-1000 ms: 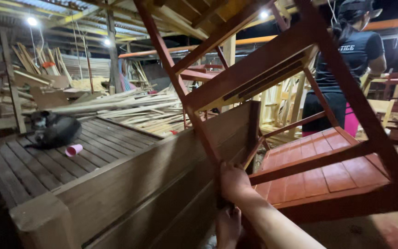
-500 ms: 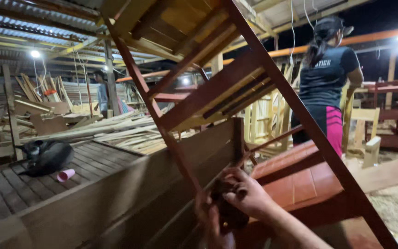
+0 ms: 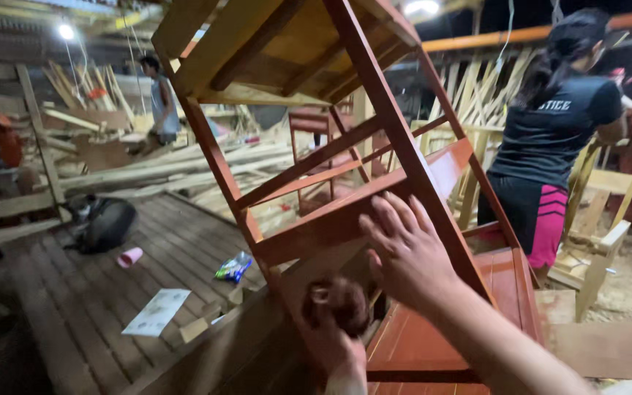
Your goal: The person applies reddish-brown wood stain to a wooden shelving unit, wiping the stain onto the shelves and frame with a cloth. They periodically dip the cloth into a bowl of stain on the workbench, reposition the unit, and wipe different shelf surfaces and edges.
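A wooden chair (image 3: 378, 102) stained red-orange is tipped over in front of me, its legs and rails slanting up to the left. My right hand (image 3: 404, 252) lies flat on one slanted leg where a rail meets it, fingers spread, not gripping. Lower down, my left hand (image 3: 341, 344) is closed on a dark brown rag (image 3: 338, 301) and presses it against the underside of the same rail. A second red-stained panel (image 3: 440, 344) lies beneath the chair.
A person in a dark shirt and pink-striped shorts (image 3: 557, 132) stands at right beside unpainted chairs (image 3: 597, 249). Another person (image 3: 159, 95) stands far back among stacked lumber. On the plank deck (image 3: 74, 307) lie a dark bundle (image 3: 104, 221), a pink cup (image 3: 129, 257), a paper sheet (image 3: 156, 311) and a blue packet (image 3: 234, 265).
My right hand left the plank edge and now rests open on the chair's leg. My left hand came up with the rag against the rail. My view swung right and closer.
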### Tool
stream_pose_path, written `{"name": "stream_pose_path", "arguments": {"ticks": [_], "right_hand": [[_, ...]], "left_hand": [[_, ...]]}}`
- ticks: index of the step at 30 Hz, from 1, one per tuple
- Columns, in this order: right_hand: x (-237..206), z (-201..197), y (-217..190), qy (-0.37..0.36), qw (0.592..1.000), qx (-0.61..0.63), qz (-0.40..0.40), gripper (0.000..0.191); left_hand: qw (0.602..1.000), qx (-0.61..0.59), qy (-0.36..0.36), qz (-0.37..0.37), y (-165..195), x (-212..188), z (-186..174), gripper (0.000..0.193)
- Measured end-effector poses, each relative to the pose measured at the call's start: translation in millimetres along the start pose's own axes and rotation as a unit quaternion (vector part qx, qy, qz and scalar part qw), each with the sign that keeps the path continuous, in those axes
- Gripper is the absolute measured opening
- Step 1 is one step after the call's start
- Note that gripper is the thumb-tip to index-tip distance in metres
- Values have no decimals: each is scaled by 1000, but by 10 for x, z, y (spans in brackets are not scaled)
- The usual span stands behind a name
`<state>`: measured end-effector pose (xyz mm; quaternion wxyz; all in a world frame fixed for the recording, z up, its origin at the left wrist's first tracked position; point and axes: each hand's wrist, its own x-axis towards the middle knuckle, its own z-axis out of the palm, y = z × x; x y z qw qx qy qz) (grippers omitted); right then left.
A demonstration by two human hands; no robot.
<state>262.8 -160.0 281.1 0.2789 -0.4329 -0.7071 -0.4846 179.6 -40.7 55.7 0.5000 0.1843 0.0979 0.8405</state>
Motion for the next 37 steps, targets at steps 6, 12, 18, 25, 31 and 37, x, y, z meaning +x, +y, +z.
{"name": "stream_pose_path", "arguments": {"ticks": [6,12,18,25,31,37], "right_hand": [[876,910,209,-222,970,-53,-87,56],[1041,941,171,-286,957,-9,-53,56],[1133,947,51,-285,956,56,24,39],[1199,887,15,-277,959,55,31,46],[1284,960,-78,-215,976,25,19,50],[1279,1007,-104,-263,964,-47,14,45]], "left_hand": [[971,192,-33,137,68,776,893,80],[873,413,20,258,274,923,1175,60],[881,402,38,247,232,1068,1039,40],[986,111,83,97,59,1633,549,30],[962,156,203,91,180,2480,-127,32],[937,124,323,-36,367,2789,-227,33]]}}
